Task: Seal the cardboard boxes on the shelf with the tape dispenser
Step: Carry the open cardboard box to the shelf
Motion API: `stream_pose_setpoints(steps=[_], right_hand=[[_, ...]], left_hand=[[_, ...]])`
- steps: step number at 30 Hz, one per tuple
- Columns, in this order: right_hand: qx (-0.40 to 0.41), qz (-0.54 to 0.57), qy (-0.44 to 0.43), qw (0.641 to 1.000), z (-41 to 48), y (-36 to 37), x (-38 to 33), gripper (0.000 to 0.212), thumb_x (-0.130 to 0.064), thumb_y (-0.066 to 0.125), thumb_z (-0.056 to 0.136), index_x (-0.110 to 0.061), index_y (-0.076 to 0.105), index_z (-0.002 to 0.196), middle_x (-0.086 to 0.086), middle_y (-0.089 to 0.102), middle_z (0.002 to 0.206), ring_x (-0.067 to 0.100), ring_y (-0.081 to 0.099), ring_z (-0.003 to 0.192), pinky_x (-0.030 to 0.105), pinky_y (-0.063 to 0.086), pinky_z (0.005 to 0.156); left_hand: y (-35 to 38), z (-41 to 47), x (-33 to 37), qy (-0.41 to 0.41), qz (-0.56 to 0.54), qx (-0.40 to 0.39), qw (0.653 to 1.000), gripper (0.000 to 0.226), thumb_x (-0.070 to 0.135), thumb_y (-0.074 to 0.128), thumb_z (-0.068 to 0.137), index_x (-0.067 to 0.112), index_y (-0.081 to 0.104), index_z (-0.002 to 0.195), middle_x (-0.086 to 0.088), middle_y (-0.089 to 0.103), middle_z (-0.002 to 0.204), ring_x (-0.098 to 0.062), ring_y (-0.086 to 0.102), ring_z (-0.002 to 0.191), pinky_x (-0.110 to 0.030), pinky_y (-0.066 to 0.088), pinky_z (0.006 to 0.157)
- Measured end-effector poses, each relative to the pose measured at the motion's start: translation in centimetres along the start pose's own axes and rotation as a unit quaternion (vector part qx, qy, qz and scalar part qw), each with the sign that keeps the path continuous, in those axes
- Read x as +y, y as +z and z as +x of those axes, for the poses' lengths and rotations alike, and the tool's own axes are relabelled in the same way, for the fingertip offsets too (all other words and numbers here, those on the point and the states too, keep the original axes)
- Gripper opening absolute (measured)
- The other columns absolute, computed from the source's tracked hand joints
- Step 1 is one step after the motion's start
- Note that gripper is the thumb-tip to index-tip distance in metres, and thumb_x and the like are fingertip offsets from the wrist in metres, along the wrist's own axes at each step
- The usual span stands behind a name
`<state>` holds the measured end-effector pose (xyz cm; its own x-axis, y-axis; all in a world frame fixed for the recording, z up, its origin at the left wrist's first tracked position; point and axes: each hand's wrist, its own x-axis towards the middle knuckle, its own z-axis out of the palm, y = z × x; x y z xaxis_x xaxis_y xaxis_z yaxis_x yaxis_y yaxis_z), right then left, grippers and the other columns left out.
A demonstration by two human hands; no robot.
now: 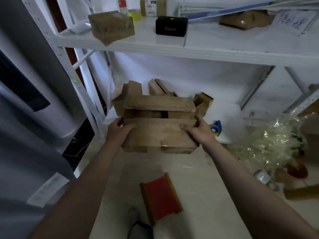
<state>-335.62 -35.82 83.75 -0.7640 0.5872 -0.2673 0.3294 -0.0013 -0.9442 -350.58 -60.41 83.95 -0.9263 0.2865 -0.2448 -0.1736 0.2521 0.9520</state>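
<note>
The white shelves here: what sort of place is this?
Likely a storeroom or packing area: white metal shelving, an open cardboard box, a blue tape dispenser and crumpled clear wrapping.

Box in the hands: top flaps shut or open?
Open. The cardboard box has a gap between far flap and near flap, showing the inside. Left hand and right hand hold its sides.
</note>
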Motion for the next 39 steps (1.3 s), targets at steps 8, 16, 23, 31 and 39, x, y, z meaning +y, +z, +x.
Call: stream_pose_setpoints(steps=[8, 16, 23, 31, 39], right_hand=[[0.076, -0.053, 0.055, 0.994, 8.3, 2.9, -0.3, 0.077, -0.030, 0.080, 0.084, -0.016, 0.039, 0.148, -0.002, 0.053, 0.131, 0.020, 0.052, 0.123, 0.039, 0.046, 0.106], [0.093, -0.049, 0.084, 0.991, 17.5, -0.5, 2.8, 0.079, -0.036, 0.079, 0.084, -0.019, 0.039, 0.149, 0.001, 0.051, 0.141, 0.024, 0.051, 0.127, 0.045, 0.046, 0.107], [0.061, -0.089, 0.074, 0.991, 26.9, -3.9, 6.7, 0.081, -0.040, 0.075, 0.087, -0.023, 0.029, 0.152, 0.004, 0.049, 0.145, 0.031, 0.053, 0.127, 0.046, 0.047, 0.102], [0.066, -0.048, 0.111, 0.991, 36.1, -3.4, 18.1, 0.082, -0.041, 0.078, 0.084, -0.026, 0.034, 0.151, 0.000, 0.051, 0.144, 0.026, 0.053, 0.127, 0.049, 0.047, 0.106], [0.071, -0.033, 0.099, 0.992, 44.2, 0.6, 30.6, 0.063, -0.029, 0.075, 0.088, -0.019, 0.043, 0.141, -0.005, 0.056, 0.122, 0.020, 0.056, 0.115, 0.034, 0.048, 0.094]], left_hand=[[3.0, 11.9, -0.2, -0.043, 0.035, -0.028, 0.998, 0.018, 0.019, 0.069, 0.089, 0.021, 0.067, 0.107, 0.010, 0.066, 0.090, -0.007, 0.061, 0.083, -0.017, 0.041, 0.058], [9.7, 20.5, 0.2, -0.061, 0.085, -0.060, 0.993, 0.033, 0.027, 0.072, 0.087, 0.024, 0.066, 0.119, 0.008, 0.065, 0.105, -0.015, 0.058, 0.098, -0.023, 0.042, 0.068], [17.2, 26.5, -1.7, -0.068, 0.095, -0.017, 0.993, 0.076, 0.053, 0.073, 0.072, 0.028, 0.054, 0.141, 0.005, 0.059, 0.135, -0.019, 0.058, 0.117, -0.043, 0.051, 0.099], [22.3, 36.3, -11.8, -0.053, 0.111, -0.056, 0.991, 0.061, 0.039, 0.071, 0.089, 0.021, 0.051, 0.144, 0.004, 0.056, 0.135, -0.017, 0.055, 0.116, -0.032, 0.046, 0.091], [25.9, 45.1, -25.6, -0.044, 0.116, -0.080, 0.989, 0.059, 0.036, 0.065, 0.093, 0.018, 0.047, 0.146, 0.000, 0.054, 0.138, -0.017, 0.051, 0.110, -0.031, 0.041, 0.087]])
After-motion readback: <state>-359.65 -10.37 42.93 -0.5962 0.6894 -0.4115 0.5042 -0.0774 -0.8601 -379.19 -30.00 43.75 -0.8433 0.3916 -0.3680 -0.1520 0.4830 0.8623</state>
